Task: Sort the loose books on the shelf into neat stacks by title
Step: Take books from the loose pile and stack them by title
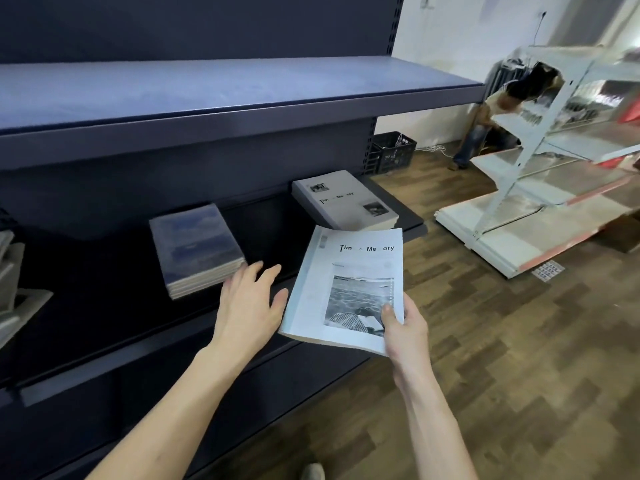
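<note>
My right hand grips a white "Time & Memory" book by its lower right corner, holding it in the air in front of the dark shelf. My left hand hovers with fingers spread beside that book, just right of a stack of blue-covered books lying on the shelf. A stack of grey "Time & Memory" books sits at the shelf's right end. More grey books lean at the far left, partly cut off.
A bare upper shelf overhangs the working shelf. A black crate stands on the wooden floor behind. White metal shelving stands to the right, with a person bent over near it.
</note>
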